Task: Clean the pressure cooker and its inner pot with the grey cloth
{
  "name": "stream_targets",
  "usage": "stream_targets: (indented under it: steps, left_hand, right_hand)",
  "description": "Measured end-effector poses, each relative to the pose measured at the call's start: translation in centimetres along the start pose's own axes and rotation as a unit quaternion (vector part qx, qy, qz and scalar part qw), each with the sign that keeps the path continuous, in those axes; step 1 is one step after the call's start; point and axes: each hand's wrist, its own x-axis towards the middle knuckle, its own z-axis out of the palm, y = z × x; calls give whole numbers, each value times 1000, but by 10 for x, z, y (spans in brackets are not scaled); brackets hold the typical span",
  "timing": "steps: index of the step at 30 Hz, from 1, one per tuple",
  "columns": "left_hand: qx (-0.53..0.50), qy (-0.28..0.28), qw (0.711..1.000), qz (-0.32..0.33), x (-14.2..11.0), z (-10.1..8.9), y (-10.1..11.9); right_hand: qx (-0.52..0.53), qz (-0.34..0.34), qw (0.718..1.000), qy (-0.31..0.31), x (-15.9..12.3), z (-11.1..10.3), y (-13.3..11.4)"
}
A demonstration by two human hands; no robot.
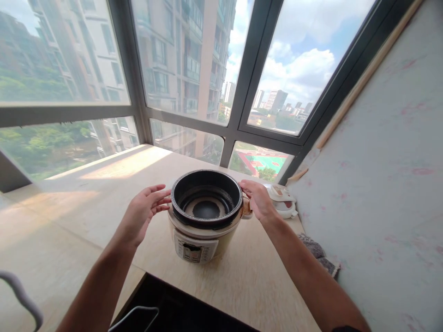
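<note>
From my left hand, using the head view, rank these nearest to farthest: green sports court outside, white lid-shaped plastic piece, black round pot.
1. Black round pot, just right of the left hand.
2. White lid-shaped plastic piece, farther right, by the wall.
3. Green sports court, outside, far below.

A pale, partly sunlit counter [86, 212] carries a cooker [207, 249], a white lid [285, 207] behind it to the right, and grey fabric [316, 253] farther right

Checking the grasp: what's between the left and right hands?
In the head view, the black pot, its rim above the cooker body, sits between the left hand and right hand.
</note>
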Motion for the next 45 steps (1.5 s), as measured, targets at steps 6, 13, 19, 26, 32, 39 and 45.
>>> stream_targets:
  steps: [6, 13, 19, 26, 32, 39, 45]
  left_hand:
    - [-29, 19, 997, 65, -12, 13, 13]
    - [-72, 2, 980, 186, -47, 43, 51]
    - [-93, -113, 960, 237, -79, 82, 54]
    - [-89, -229, 954, 170, -105, 134, 21]
    - [-80, -298, 950, 53, -120, 169, -30]
    - [-69, -256, 962, -66, -120, 187, -88]
    - [-65, -216, 969, -102, -110, 194, -119]
  right_hand:
    - [157, 60, 983, 74, -2, 4, -23]
    - [190, -89, 977, 33, -16, -5, -75]
    - [201, -176, 949, 170, -33, -51, -95]
    - [155, -193, 935, 254, -68, -134, -85]
    - [164, -100, 925, 329, -91, -187, -38]
    - [178, -32, 922, 344, -100, -211, 31]
    - [191, 16, 921, 339, -87, -217, 82]
